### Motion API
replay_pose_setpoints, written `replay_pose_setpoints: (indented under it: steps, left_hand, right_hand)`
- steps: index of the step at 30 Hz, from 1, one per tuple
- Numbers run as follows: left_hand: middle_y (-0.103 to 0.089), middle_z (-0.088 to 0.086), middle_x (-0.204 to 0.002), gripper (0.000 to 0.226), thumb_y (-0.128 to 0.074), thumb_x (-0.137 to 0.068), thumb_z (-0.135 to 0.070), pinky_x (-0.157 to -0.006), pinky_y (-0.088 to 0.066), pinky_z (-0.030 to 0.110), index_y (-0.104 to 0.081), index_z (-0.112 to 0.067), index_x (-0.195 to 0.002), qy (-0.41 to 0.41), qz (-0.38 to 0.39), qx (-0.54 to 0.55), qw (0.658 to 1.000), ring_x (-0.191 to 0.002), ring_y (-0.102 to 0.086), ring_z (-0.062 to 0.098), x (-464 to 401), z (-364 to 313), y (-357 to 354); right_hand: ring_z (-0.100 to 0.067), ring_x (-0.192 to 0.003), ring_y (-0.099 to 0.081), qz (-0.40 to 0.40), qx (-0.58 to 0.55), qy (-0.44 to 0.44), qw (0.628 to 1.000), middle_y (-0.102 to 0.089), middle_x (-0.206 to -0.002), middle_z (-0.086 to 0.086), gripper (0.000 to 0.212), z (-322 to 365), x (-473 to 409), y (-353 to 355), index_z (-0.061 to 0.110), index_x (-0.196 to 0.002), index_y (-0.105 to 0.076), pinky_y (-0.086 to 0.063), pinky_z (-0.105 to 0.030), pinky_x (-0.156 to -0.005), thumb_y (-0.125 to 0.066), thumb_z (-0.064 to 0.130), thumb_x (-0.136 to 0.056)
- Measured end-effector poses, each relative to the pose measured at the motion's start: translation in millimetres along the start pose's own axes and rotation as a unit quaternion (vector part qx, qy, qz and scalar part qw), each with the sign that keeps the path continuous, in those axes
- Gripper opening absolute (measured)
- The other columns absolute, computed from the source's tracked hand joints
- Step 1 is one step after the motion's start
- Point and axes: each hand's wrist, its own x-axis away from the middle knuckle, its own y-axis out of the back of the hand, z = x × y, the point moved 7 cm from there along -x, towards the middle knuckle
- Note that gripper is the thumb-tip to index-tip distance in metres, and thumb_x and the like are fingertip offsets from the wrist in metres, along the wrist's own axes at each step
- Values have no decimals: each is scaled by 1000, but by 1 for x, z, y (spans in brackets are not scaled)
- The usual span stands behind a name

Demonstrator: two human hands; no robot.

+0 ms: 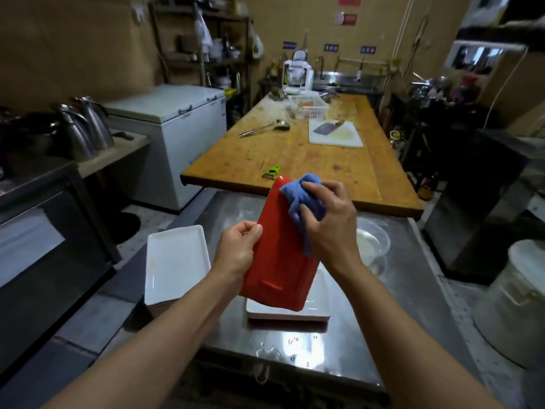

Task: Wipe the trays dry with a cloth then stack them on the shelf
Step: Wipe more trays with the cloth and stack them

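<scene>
Two rooms' worth of clutter sits beyond me, but my work is on the steel counter right under my arms. Past its far edge runs the long wooden table, with a ladle, a cutting board carrying a cleaver, and a green peeler near the close end.

On the counter are two stacks of trays, white faces up. The left stack sits by the counter's left edge; the wet stack is just under the tray I am holding, its top one glistening. I judge the left one to be the dried pile, though I cannot be sure.

I hold the red tray tilted up over that wet stack, its red underside towards me. My left hand grips its left edge, thumb curled over the rim. My right hand is clenched round the blue cloth and presses it against the tray's upper right part.

So I am in the wiping step, on the back of this tray. By my reckoning, next I should sweep the cloth down to the lower end and along the rim, turn the tray to check its white face, then set it on the dry pile. Stacking on the shelf comes later; I cannot tell from here which shelf is meant.
</scene>
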Motion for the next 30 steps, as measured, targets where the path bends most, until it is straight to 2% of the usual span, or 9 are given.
replay_pose_setpoints:
  steps: [5,8,12,16,19,21,24,28,30]
  left_hand:
    - [-58,7,-65,24,-51,-94,-10,-60,-43,28,-57,-13,-71,-12,6,19,1000,-58,-51,17,6,-20,12]
    - [-59,9,-65,25,-52,-94,-11,-61,-43,30,-59,-13,-69,2,-5,43,999,-58,-51,19,11,-21,14]
    - [-58,10,-65,23,-50,-94,-9,-59,-44,29,-57,-11,-72,27,-25,95,995,-55,-51,18,17,-17,16]
    - [-61,8,-62,20,-49,-95,-10,-52,-52,28,-57,-9,-76,63,-31,145,987,-52,-58,16,20,-9,15]
    - [-64,4,-59,21,-49,-95,-12,-50,-54,28,-57,-10,-76,84,-32,165,982,-50,-62,12,21,-3,14]
    - [-65,2,-57,22,-50,-96,-13,-51,-54,30,-56,-12,-74,92,-34,182,978,-50,-63,12,20,-2,12]
    - [-65,0,-55,22,-51,-95,-16,-54,-54,32,-55,-14,-74,98,-45,208,972,-51,-64,13,14,-6,8]
    - [-64,5,-68,20,-53,-94,-17,-71,-53,43,-54,-15,-74,95,-80,235,964,-64,-62,20,-3,-22,5]
    - [-65,6,-74,18,-54,-94,-18,-75,-53,45,-56,-16,-76,91,-94,238,962,-71,-63,22,-13,-26,5]
  right_hand:
    - [-31,-118,-38,28,87,71,993,-43,-130,-13,45,40,-8,-29,19,-128,-58,-31,-37,-100,-62,22,-84]
    - [-31,-122,-40,40,114,87,989,-41,-136,-12,45,48,-7,-42,19,-133,-51,-28,-44,-105,-50,29,-89]
    - [-28,-123,-40,63,155,81,983,-42,-138,-9,52,37,-8,-44,19,-136,-46,-24,-41,-107,-35,36,-89]
    - [-28,-122,-38,61,140,33,988,-39,-136,-13,48,9,-7,-30,15,-138,-43,-28,-39,-105,-36,29,-93]
    - [-27,-126,-34,73,66,-11,995,-31,-138,-14,43,-7,-8,-22,12,-141,-37,-25,-26,-104,-39,18,-99]
    - [-27,-122,-39,76,31,-40,996,-27,-139,-16,45,-9,-10,-19,10,-144,-32,-26,-16,-95,-38,15,-99]
    - [-37,-114,-43,73,25,-24,997,-31,-139,-21,46,-2,-11,-19,3,-144,-29,-33,-27,-86,-36,9,-99]
    - [-34,-105,-49,82,11,-81,993,-37,-128,-18,56,-9,7,-22,22,-150,-16,-39,-36,-86,-37,15,-98]
    - [-28,-100,-51,91,1,-102,991,-38,-125,-14,58,-17,22,-22,27,-150,-16,-40,-32,-82,-38,14,-97]
